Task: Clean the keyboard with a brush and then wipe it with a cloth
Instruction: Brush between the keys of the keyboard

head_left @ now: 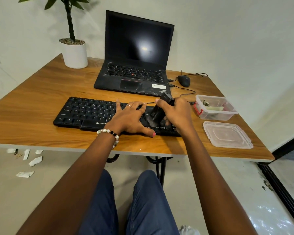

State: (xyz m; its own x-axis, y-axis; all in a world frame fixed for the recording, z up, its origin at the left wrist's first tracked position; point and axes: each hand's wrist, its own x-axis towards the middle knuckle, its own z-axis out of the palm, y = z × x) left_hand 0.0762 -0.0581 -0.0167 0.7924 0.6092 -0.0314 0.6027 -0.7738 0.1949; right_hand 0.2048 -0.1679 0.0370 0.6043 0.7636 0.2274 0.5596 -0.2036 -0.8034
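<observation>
The long black plastic keyboard [92,114], lying left to right across the wooden table [41,92], is being pinned flat by the spread left hand [131,117] while the black brush [157,112], clasped in the right hand [176,112], is being pressed bristles-down onto its right-hand keys.

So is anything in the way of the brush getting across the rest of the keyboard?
Yes. The left hand lies flat on the middle of the keyboard, just left of the brush held by the right hand. The keys farther left are bare.
</observation>
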